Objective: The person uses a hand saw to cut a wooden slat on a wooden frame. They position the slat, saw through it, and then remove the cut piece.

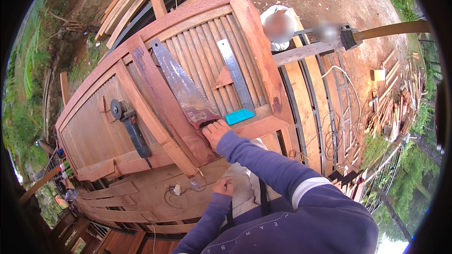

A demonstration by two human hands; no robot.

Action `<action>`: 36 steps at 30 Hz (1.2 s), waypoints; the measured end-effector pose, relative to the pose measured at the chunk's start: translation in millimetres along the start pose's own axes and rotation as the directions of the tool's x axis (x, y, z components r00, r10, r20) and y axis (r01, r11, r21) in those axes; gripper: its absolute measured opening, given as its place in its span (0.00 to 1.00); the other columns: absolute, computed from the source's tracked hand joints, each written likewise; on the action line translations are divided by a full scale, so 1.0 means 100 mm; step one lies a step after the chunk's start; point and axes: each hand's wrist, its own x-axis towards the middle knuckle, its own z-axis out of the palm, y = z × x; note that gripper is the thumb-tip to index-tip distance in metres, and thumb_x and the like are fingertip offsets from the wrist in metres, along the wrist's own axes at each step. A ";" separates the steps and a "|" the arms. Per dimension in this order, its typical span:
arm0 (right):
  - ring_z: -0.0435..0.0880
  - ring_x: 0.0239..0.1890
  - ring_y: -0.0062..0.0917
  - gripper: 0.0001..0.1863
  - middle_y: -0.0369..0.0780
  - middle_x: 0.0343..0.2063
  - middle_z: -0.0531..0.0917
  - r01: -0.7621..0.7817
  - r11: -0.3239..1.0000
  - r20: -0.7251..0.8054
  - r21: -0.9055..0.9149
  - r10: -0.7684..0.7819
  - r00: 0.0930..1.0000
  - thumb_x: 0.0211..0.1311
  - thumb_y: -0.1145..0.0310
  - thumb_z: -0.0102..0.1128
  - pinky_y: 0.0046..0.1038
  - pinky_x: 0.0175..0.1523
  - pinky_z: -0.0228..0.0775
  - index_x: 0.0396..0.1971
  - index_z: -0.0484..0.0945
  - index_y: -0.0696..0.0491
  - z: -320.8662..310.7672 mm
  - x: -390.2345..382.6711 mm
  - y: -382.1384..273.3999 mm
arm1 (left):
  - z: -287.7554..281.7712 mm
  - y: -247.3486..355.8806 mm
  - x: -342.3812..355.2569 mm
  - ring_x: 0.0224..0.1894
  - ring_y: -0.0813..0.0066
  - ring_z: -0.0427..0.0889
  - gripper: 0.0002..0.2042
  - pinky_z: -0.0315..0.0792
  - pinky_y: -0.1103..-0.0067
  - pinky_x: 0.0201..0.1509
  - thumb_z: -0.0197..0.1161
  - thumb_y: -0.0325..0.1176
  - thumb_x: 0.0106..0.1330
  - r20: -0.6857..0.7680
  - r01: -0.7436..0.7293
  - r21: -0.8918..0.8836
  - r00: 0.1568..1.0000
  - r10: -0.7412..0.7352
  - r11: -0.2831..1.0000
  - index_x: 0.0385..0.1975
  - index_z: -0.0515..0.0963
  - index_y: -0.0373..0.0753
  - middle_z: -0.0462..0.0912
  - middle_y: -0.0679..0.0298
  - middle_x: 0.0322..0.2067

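My right hand [216, 132] is closed round the red-brown handle of a handsaw [179, 75]. The saw's worn, toothed blade lies along the wooden door [153, 68], pointing away from me. Close to that hand, a try square [231, 68] with a teal stock rests on the door's slatted panel. A small triangular wood piece [223, 78] touches its blade. Low in front of my body, my left hand [223, 186] has its fingers curled in, and what they hold, if anything, is hidden.
An angle grinder [132, 130] lies on the door's left panel, beside a loose wooden strip [162, 134]. A white plug and cord [177, 189] sit on the boards below. Beyond the door is a person [281, 28]. Stacked timber [129, 4] stands far left; planks on metal bars [301, 99] lie right.
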 end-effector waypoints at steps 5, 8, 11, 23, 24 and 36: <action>0.77 0.31 0.36 0.07 0.41 0.25 0.76 0.034 0.949 -0.373 0.313 0.090 0.923 0.49 0.71 0.59 0.36 0.41 0.64 0.31 0.74 0.51 -0.40 -0.08 0.00 | -0.28 0.15 0.37 0.33 0.56 0.81 0.10 0.75 0.70 0.39 0.59 0.26 0.59 -0.008 -0.207 0.211 0.977 0.213 0.955 0.39 0.81 0.38 0.81 0.54 0.29; 0.75 0.26 0.40 0.12 0.42 0.22 0.76 0.016 0.900 -0.460 0.436 0.207 0.864 0.44 0.73 0.65 0.37 0.34 0.65 0.31 0.75 0.54 -1.01 -0.27 -0.11 | -0.36 0.48 0.93 0.38 0.51 0.79 0.09 0.74 0.66 0.43 0.61 0.29 0.59 -0.052 -0.432 0.255 0.887 0.458 0.865 0.38 0.79 0.36 0.80 0.52 0.33; 0.75 0.26 0.41 0.12 0.44 0.23 0.77 -0.024 0.914 -0.499 0.406 0.244 0.832 0.47 0.76 0.66 0.36 0.34 0.67 0.32 0.74 0.57 -1.37 -0.60 -0.26 | -0.24 0.68 1.70 0.45 0.51 0.77 0.14 0.72 0.64 0.50 0.63 0.32 0.58 0.012 -0.629 0.377 0.738 0.675 0.680 0.43 0.77 0.36 0.79 0.53 0.41; 0.69 0.18 0.18 0.06 0.36 0.17 0.74 -0.501 0.674 -0.565 0.543 0.735 0.375 0.61 0.71 0.58 0.22 0.26 0.63 0.28 0.74 0.57 -1.61 -2.14 -0.03 | 0.07 1.11 2.25 0.46 0.53 0.74 0.24 0.71 0.66 0.53 0.70 0.32 0.48 0.247 -0.705 0.491 0.676 0.694 0.512 0.47 0.74 0.38 0.76 0.55 0.42; 0.71 0.19 0.22 0.05 0.38 0.18 0.75 -0.527 0.645 -0.551 0.553 0.758 0.349 0.59 0.72 0.59 0.25 0.27 0.64 0.28 0.74 0.58 -1.63 -2.22 -0.01 | -0.02 1.14 2.18 0.45 0.53 0.74 0.23 0.72 0.66 0.52 0.70 0.30 0.47 0.238 -0.729 0.460 0.651 0.720 0.507 0.46 0.75 0.37 0.76 0.55 0.42; 0.79 0.24 0.28 0.09 0.41 0.22 0.80 -0.636 0.495 -0.510 0.592 0.841 0.179 0.54 0.71 0.66 0.28 0.33 0.70 0.33 0.78 0.58 -1.66 -2.57 0.02 | -1.29 0.25 1.26 0.43 0.54 0.76 0.23 0.72 0.65 0.47 0.70 0.25 0.42 0.031 -0.541 0.653 0.719 0.695 0.530 0.44 0.78 0.39 0.76 0.55 0.39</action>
